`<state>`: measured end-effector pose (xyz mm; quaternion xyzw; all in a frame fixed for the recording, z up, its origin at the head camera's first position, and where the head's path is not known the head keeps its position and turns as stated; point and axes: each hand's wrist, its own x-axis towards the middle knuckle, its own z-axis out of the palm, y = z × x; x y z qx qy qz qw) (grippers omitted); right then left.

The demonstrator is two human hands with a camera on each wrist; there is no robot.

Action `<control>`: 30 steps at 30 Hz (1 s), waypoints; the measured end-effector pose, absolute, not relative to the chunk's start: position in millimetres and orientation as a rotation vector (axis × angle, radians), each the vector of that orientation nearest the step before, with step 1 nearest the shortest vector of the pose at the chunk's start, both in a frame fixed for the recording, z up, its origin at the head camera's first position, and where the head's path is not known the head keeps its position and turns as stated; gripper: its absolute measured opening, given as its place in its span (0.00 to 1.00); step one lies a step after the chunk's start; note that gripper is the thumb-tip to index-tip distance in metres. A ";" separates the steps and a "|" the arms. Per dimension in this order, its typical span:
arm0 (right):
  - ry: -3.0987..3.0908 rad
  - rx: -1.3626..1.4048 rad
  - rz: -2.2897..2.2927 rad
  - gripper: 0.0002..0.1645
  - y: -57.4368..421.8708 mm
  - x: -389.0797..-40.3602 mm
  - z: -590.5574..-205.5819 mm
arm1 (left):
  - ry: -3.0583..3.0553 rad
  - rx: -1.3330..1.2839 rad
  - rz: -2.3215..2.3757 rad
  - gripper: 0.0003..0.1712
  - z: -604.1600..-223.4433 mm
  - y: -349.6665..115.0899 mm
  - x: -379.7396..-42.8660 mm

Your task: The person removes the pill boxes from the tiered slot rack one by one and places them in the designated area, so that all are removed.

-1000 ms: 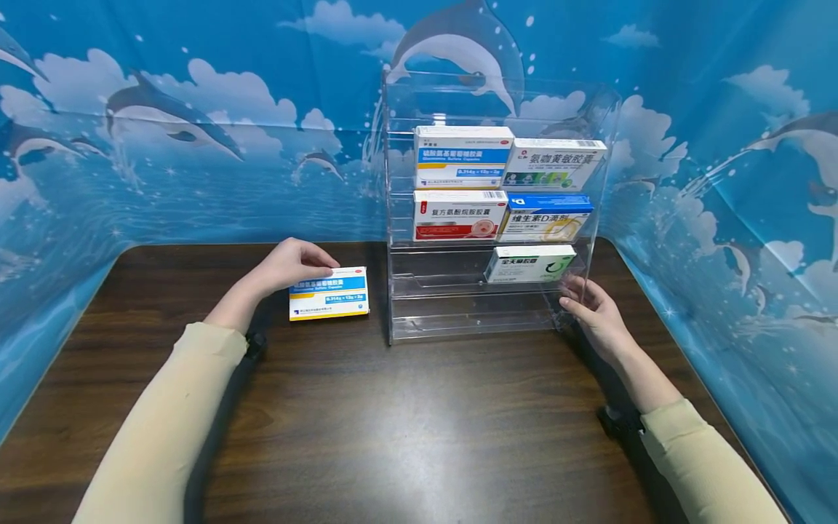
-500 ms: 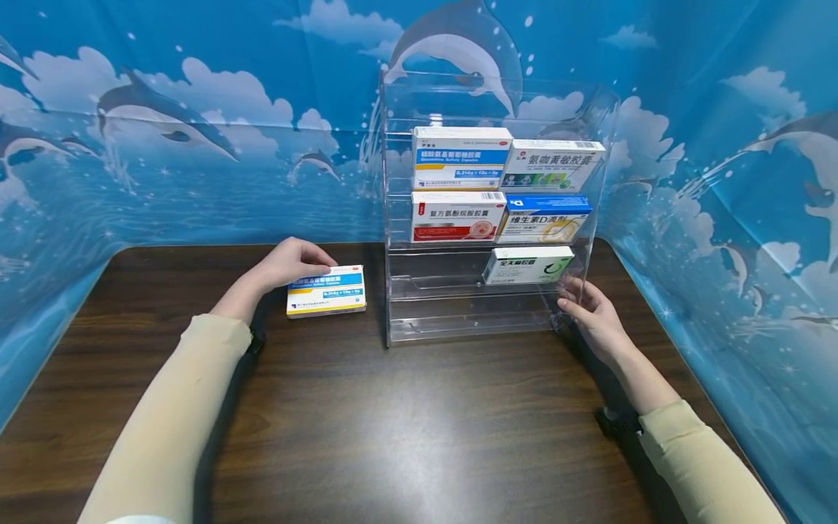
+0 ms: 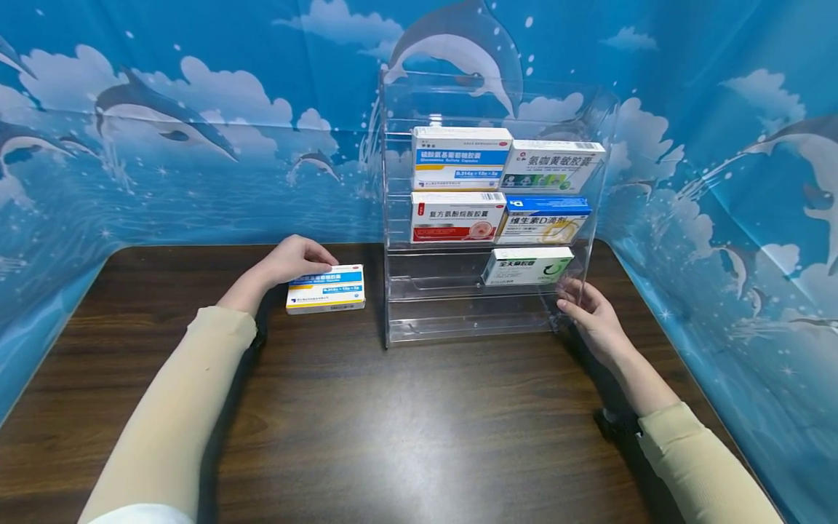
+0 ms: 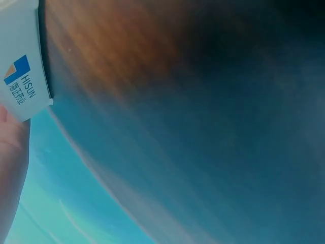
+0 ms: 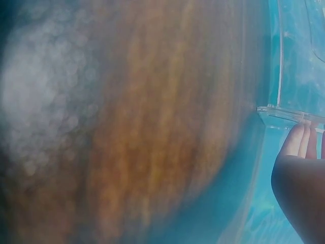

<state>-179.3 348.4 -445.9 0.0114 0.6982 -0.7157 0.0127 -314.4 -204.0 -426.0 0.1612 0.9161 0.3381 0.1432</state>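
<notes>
My left hand (image 3: 290, 260) grips a white, blue and yellow medicine box (image 3: 327, 292) by its upper left part, left of a clear acrylic display rack (image 3: 471, 327). In the left wrist view the end of that medicine box (image 4: 19, 66), printed HISUN, shows at the upper left above part of the hand. At the rack's lower right edge, my right hand (image 3: 597, 316) holds the side panel between thumb and fingers. The right wrist view has the fingers of this hand (image 5: 294, 142) at the clear panel (image 5: 284, 114).
On the rack's top filled tier stand a matching blue-and-white box (image 3: 461, 160) and a grey-green box (image 3: 553, 167). Below are a red-and-white box (image 3: 457, 217) and a blue-topped vitamin D box (image 3: 545, 220). A green-and-white box (image 3: 527, 266) stands lower right. Dolphin-print curtain (image 3: 209, 175) surrounds the dark wooden table (image 3: 406, 437).
The medicine box in my left hand has tipped, its lower edge rising slightly so its printed bottom side shows. My left sleeve has shifted a little right. The right hand stays at the rack.
</notes>
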 end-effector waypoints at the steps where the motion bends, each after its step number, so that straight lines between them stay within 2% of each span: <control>1: 2.179 0.039 -2.224 0.18 348.7 -178.9 -445.7 | 2.639 0.469 0.977 0.15 -426.0 -203.8 -314.7; 19: 2.198 -0.011 -2.193 0.18 350.3 -180.5 -447.0 | 2.630 0.413 1.061 0.20 -419.2 -208.2 -314.1; 30: 2.169 -0.074 -2.254 0.19 350.8 -182.7 -450.1 | 2.764 0.451 1.054 0.18 -383.5 -211.2 -295.8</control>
